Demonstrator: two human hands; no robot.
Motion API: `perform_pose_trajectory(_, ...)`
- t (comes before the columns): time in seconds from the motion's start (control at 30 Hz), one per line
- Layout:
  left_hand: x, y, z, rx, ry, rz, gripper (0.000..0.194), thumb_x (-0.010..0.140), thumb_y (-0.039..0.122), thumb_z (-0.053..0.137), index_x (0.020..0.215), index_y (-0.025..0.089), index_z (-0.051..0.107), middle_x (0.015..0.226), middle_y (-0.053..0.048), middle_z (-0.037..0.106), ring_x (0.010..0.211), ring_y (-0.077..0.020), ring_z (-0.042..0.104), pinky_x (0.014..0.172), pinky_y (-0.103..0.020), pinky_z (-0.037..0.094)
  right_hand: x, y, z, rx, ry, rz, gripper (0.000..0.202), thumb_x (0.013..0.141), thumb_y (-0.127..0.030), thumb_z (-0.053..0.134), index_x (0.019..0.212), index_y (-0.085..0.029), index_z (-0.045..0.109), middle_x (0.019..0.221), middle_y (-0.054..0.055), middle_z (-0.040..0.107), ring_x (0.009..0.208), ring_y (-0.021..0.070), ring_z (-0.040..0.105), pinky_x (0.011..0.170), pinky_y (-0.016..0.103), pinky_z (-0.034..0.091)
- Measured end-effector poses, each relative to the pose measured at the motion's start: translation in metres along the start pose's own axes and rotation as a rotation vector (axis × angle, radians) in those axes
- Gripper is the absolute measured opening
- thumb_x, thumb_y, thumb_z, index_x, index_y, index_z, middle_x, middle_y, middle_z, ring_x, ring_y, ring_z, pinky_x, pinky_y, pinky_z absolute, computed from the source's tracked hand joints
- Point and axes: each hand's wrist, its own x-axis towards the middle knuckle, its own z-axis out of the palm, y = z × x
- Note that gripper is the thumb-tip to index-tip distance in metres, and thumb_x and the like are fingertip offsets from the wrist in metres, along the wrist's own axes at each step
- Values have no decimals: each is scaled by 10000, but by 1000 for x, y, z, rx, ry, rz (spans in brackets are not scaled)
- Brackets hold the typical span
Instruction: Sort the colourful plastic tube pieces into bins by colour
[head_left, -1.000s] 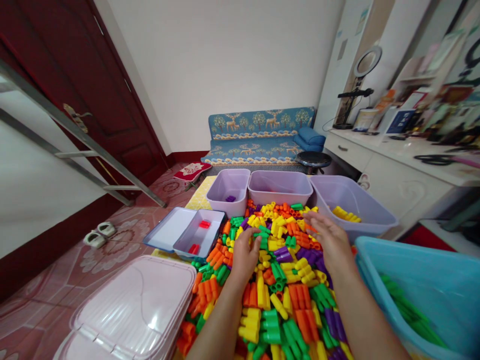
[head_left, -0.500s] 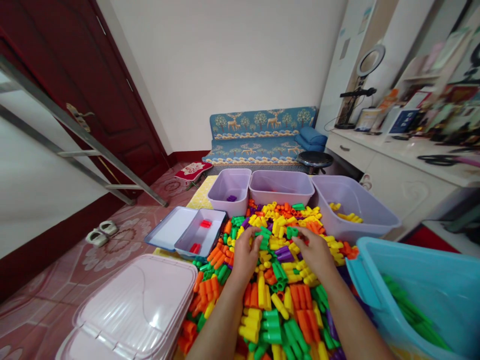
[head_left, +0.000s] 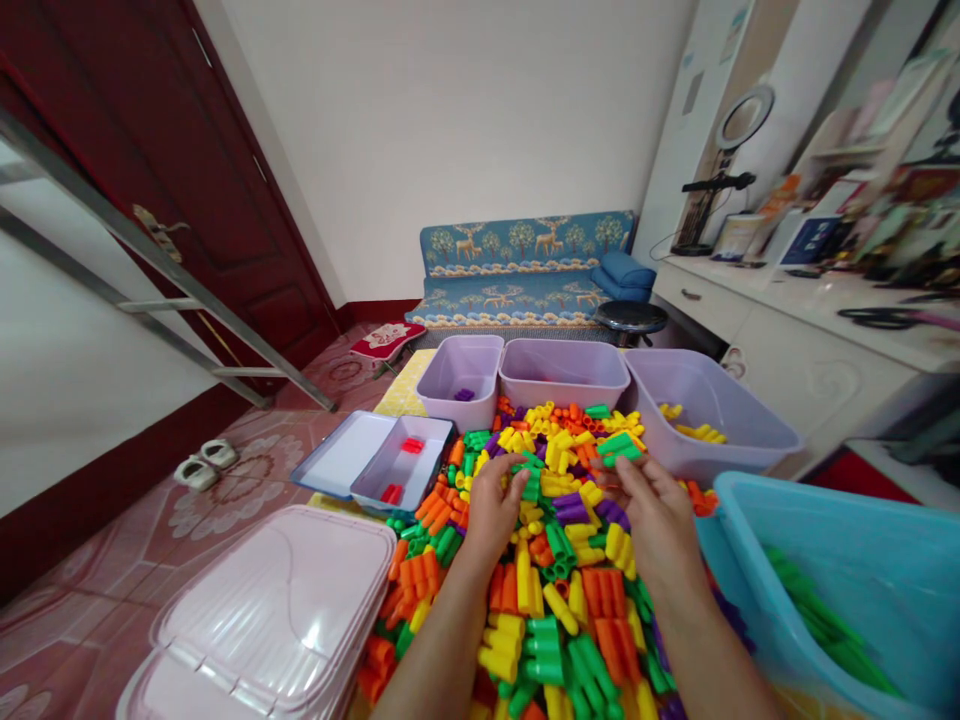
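A heap of plastic toy building pieces (head_left: pixel 559 640) shaped like joined tubes, in orange, yellow, green and purple, covers the table before me. My left hand (head_left: pixel 495 500) is closed on a green tube block (head_left: pixel 532 484) at the heap's middle. Over the right part of the heap, my right hand (head_left: pixel 655 500) pinches another green tube block (head_left: pixel 619 449) between thumb and fingers. Purple pieces (head_left: pixel 574 508) lie between the two hands.
Lilac bins (head_left: pixel 564 374) line the table's far side. A blue tub (head_left: pixel 847 510) with green pieces stands at right. To the left are an open case (head_left: pixel 442 445) holding red pieces and a stack of clear lids (head_left: pixel 277 590). A ladder (head_left: pixel 165 270) leans farther left.
My right hand has moved right and turned, and its green block now shows from the side. My left hand stays almost in place with its block.
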Motion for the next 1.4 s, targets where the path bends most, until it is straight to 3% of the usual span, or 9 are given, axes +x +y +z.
perform_pose_trajectory(0.13, 0, -1, 1, 4, 4, 11, 194, 850, 274, 551, 982, 194, 669, 1009, -68, 697, 979, -217, 626, 881, -369, 471, 1, -14, -13, 285, 277, -155, 189, 707, -317, 688, 768, -213, 543, 825, -2, 664, 728, 129, 634, 644, 254, 477)
perform_pose_trajectory(0.23, 0, -1, 0, 10, 3, 18, 189, 854, 269, 546, 978, 197, 669, 1010, -68, 697, 981, -219, 625, 884, -375, 471, 0, -28, -25, 316, 442, -299, 128, 779, -345, 589, 797, -233, 527, 1063, 41, 653, 895, 158, 640, 715, 308, 490)
perform_pose_trajectory(0.37, 0, 1, 0, 23, -6, 11, 190, 858, 276, 544, 976, 199, 670, 1003, -68, 698, 974, -218, 629, 879, -368, 474, -3, -38, -36, 280, 465, -299, 251, 867, -461, 381, 922, -282, 548, 1425, 54, 451, 1185, 230, 541, 824, 426, 475)
perform_pose_trajectory(0.53, 0, 3, 0, 31, -7, 6, 194, 863, 227, 517, 977, 189, 669, 1005, -72, 698, 977, -218, 626, 880, -374, 470, -3, -31, -33, 322, 456, -273, 349, 868, -528, 374, 1076, -303, 541, 1342, 48, 529, 1034, 205, 620, 745, 379, 479)
perform_pose_trajectory(0.67, 0, 3, -1, 18, -2, 8, 214, 864, 185, 496, 993, 190, 666, 1011, -68, 699, 985, -213, 626, 888, -364, 469, -3, -16, -22, 113, 301, -204, 293, 794, -434, 546, 1004, -238, 604, 1036, 42, 656, 772, 150, 627, 618, 270, 450)
perform_pose_trajectory(0.87, 0, 1, 0, 11, -2, -5, 233, 874, 173, 487, 1044, 179, 646, 1065, -75, 686, 1017, -206, 619, 903, -350, 462, -5, 15, -7, -778, -266, -223, 305, 758, -366, 600, 1001, -192, 659, 980, 72, 670, 760, 191, 613, 750, 349, 472)
perform_pose_trajectory(1.0, -1, -2, 1, 4, 2, 0, 231, 877, 170, 486, 1031, 177, 658, 1037, -69, 694, 988, -197, 627, 884, -339, 473, -8, 24, 2, -1033, -345, -266, 402, 768, -314, 585, 1147, -181, 615, 1047, 79, 664, 775, 195, 621, 782, 358, 478)
perform_pose_trajectory(1.27, 1, -3, 2, -99, -1, -41, 211, 821, 167, 571, 1005, 175, 674, 1011, -76, 708, 939, -197, 657, 865, -341, 503, -9, 23, 27, -1062, -484, -261, 508, 786, -282, 583, 1281, -191, 514, 1139, 72, 630, 745, 154, 627, 802, 318, 475)
perform_pose_trajectory(1.4, 1, -1, 1, -161, -16, -75, 261, 779, 134, 610, 1036, 158, 645, 995, -84, 717, 923, -189, 671, 870, -333, 508, -7, 26, 35, -1193, -489, -315, 496, 797, -322, 576, 1270, -187, 521, 1156, 99, 603, 882, 209, 628, 789, 328, 460)
